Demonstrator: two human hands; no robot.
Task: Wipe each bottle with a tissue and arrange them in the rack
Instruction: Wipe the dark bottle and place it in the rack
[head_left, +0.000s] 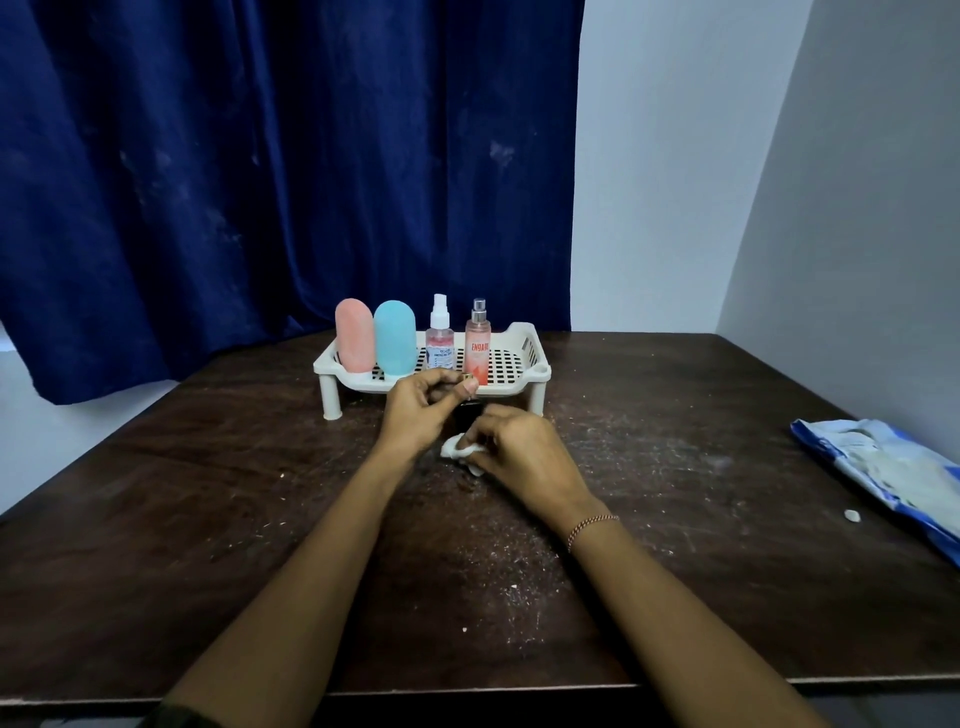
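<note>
Four bottles already stand in the rack (521, 339) just beyond both hands: a pink bottle (355, 335), a blue bottle (395, 338), a clear spray (439, 343) and a red spray (478, 348). The rack's space beyond the right hand is free. A fifth, a small dark bottle (466, 415), is between the hands and looks to be mid-wipe, so what seems left is finishing it and racking it.

The left hand (421, 410) is curled, with thumb and forefinger pinching the dark bottle's gold top. The right hand (519, 452) grips a crumpled tissue (456, 450), held low against the bottle just above the worktop (208, 493). Both forearms reach straight forward. A tissue pack (883, 467) lies well off to the right of the right hand.
</note>
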